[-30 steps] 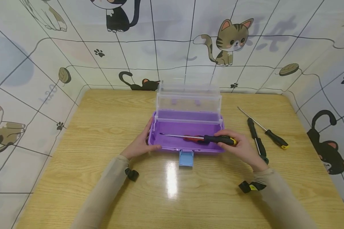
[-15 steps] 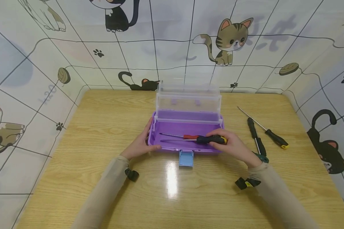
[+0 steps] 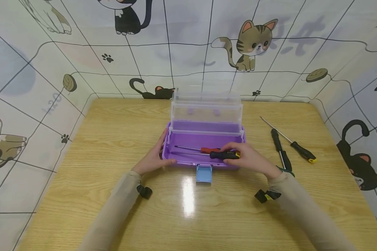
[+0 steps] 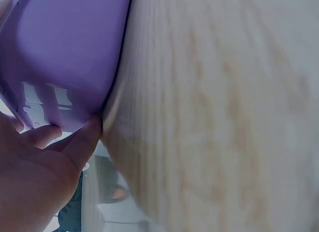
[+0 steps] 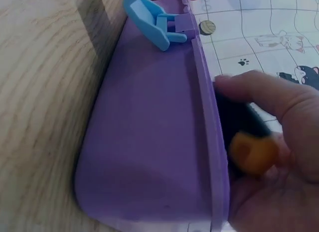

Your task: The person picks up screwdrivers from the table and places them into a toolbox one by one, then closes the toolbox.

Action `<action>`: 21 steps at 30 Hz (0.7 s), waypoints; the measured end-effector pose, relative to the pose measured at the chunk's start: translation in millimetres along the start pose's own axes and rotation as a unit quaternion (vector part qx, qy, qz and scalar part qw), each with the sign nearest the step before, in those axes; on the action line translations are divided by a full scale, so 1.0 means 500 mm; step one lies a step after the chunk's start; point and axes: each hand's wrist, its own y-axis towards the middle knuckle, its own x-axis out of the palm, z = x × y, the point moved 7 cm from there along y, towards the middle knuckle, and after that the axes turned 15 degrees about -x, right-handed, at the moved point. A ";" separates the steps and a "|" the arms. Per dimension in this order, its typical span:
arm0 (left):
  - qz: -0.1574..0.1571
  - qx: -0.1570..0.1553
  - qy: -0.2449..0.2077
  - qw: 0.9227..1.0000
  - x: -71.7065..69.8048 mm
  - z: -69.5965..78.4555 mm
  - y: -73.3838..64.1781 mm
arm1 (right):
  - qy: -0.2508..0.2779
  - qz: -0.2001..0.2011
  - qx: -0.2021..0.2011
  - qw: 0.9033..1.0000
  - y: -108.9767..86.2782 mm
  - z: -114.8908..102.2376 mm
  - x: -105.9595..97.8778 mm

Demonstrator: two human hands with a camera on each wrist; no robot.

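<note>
A purple toolbox (image 3: 194, 137) stands with its clear lid (image 3: 207, 113) raised at the back. My left hand (image 3: 152, 158) holds the box's left end, thumb along the front; in the left wrist view its fingers (image 4: 82, 142) press against the purple side. Between thumb and fingers, my right hand (image 3: 252, 160) pinches a black-handled screwdriver (image 3: 220, 155), yellow at its butt end (image 5: 254, 153), low inside the box. Its shaft points left. Just behind it in the box lies a screwdriver with a red handle (image 3: 206, 150), partly hidden by the black one.
A blue latch (image 3: 204, 174) hangs open at the box's front. Right of the box lie a long black-and-yellow screwdriver (image 3: 303, 152) and another black-handled tool (image 3: 275, 139), overlapped by the right wrist. A cat-print sheet surrounds the wooden table (image 3: 119, 122).
My right hand has moved left and slightly down with the black screwdriver, bringing it further into the box and uncovering the red handle. The left hand and box have stayed put.
</note>
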 end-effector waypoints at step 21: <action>0.002 -0.006 0.013 1.000 0.000 0.000 0.001 | -0.092 -0.053 0.019 0.994 0.038 0.006 0.013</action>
